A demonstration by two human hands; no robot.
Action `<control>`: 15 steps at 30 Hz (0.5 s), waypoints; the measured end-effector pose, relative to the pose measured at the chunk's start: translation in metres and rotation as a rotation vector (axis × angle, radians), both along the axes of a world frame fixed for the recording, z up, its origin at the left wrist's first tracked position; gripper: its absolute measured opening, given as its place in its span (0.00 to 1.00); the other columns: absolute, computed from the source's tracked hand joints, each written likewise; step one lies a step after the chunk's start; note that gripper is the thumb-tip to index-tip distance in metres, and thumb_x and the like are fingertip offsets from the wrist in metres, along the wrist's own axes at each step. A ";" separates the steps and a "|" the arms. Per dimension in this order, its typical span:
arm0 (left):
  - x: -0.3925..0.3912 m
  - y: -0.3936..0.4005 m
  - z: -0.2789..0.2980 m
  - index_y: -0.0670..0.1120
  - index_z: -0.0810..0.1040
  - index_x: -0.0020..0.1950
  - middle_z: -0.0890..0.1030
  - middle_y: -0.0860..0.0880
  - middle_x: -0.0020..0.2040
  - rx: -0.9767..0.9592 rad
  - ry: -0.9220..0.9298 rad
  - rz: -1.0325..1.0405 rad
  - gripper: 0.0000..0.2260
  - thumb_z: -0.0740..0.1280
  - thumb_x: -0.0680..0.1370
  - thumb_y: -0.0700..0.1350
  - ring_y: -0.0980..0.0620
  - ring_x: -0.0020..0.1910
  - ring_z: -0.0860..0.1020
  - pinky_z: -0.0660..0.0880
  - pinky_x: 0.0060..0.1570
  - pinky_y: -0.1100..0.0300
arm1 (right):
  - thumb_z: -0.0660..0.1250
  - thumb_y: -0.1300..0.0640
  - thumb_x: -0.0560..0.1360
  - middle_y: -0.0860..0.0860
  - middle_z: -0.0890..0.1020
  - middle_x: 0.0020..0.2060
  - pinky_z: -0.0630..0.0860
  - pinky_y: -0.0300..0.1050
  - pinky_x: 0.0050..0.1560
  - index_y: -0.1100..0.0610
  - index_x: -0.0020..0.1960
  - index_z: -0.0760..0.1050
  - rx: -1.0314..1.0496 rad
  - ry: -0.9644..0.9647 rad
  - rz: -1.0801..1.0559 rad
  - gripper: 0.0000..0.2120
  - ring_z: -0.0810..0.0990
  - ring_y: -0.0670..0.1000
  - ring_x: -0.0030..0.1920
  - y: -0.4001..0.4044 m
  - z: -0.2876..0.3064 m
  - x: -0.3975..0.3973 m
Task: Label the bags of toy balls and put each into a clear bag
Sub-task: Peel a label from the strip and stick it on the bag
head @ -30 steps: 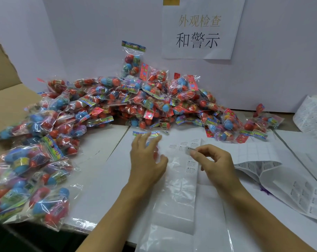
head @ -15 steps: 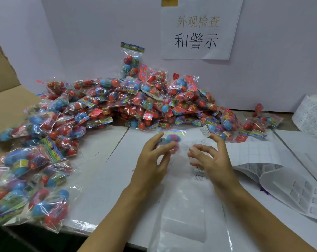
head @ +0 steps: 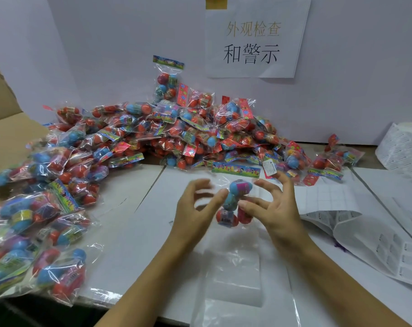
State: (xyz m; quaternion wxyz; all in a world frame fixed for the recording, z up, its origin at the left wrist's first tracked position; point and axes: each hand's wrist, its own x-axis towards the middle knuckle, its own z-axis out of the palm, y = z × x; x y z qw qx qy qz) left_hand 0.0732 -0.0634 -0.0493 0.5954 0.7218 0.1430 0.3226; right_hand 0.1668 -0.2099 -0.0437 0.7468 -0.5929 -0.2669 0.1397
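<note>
I have one bag of toy balls (head: 233,199) lifted just above the clear bags (head: 233,274) — left hand (head: 195,208) and right hand (head: 273,208) pinch its sides, steadying it for labelling, I'd judge.

A packing workstation (inspection sign (head: 254,41), label roll (head: 403,147), piled toy bags (head: 153,138)).
</note>
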 end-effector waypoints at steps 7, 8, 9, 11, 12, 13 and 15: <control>0.001 0.005 -0.003 0.44 0.86 0.47 0.86 0.48 0.42 -0.128 0.030 -0.224 0.03 0.72 0.79 0.40 0.53 0.43 0.85 0.80 0.44 0.62 | 0.81 0.50 0.65 0.49 0.86 0.52 0.79 0.39 0.49 0.46 0.69 0.61 -0.071 0.086 0.000 0.40 0.86 0.46 0.50 0.000 0.004 -0.002; 0.000 0.004 -0.002 0.45 0.87 0.46 0.86 0.48 0.42 -0.118 0.034 -0.238 0.04 0.72 0.79 0.40 0.54 0.43 0.84 0.80 0.43 0.63 | 0.82 0.50 0.65 0.50 0.87 0.49 0.78 0.38 0.50 0.48 0.69 0.61 -0.078 0.095 0.004 0.41 0.87 0.48 0.48 0.000 0.005 -0.001; 0.000 0.003 -0.002 0.45 0.87 0.45 0.86 0.47 0.42 -0.120 0.039 -0.250 0.05 0.72 0.79 0.40 0.54 0.43 0.84 0.79 0.43 0.63 | 0.81 0.50 0.65 0.50 0.88 0.47 0.79 0.37 0.48 0.50 0.69 0.61 -0.079 0.098 0.005 0.41 0.87 0.49 0.47 0.000 0.005 -0.001; 0.000 0.001 -0.001 0.43 0.87 0.44 0.86 0.44 0.42 -0.164 0.033 -0.253 0.07 0.71 0.80 0.40 0.51 0.43 0.83 0.79 0.42 0.61 | 0.78 0.52 0.63 0.54 0.88 0.45 0.81 0.37 0.44 0.52 0.68 0.63 -0.058 0.102 -0.012 0.39 0.87 0.52 0.46 0.000 0.006 -0.001; 0.000 0.001 -0.001 0.42 0.86 0.44 0.85 0.42 0.42 -0.189 0.026 -0.251 0.07 0.70 0.80 0.41 0.49 0.43 0.83 0.80 0.42 0.59 | 0.78 0.53 0.62 0.55 0.88 0.44 0.82 0.38 0.42 0.53 0.67 0.64 -0.041 0.106 -0.026 0.39 0.87 0.54 0.45 0.000 0.006 -0.001; 0.001 0.001 -0.002 0.42 0.86 0.44 0.85 0.41 0.43 -0.210 0.020 -0.252 0.08 0.69 0.81 0.41 0.47 0.44 0.83 0.80 0.42 0.57 | 0.79 0.53 0.61 0.56 0.88 0.44 0.82 0.40 0.40 0.53 0.67 0.64 -0.023 0.110 -0.040 0.39 0.88 0.55 0.45 0.000 0.006 -0.001; 0.001 0.001 -0.002 0.42 0.86 0.45 0.85 0.38 0.45 -0.220 0.023 -0.251 0.08 0.69 0.81 0.41 0.46 0.45 0.83 0.81 0.44 0.54 | 0.78 0.54 0.61 0.57 0.88 0.42 0.81 0.39 0.37 0.53 0.66 0.64 -0.005 0.104 -0.064 0.38 0.88 0.55 0.42 0.001 0.007 -0.003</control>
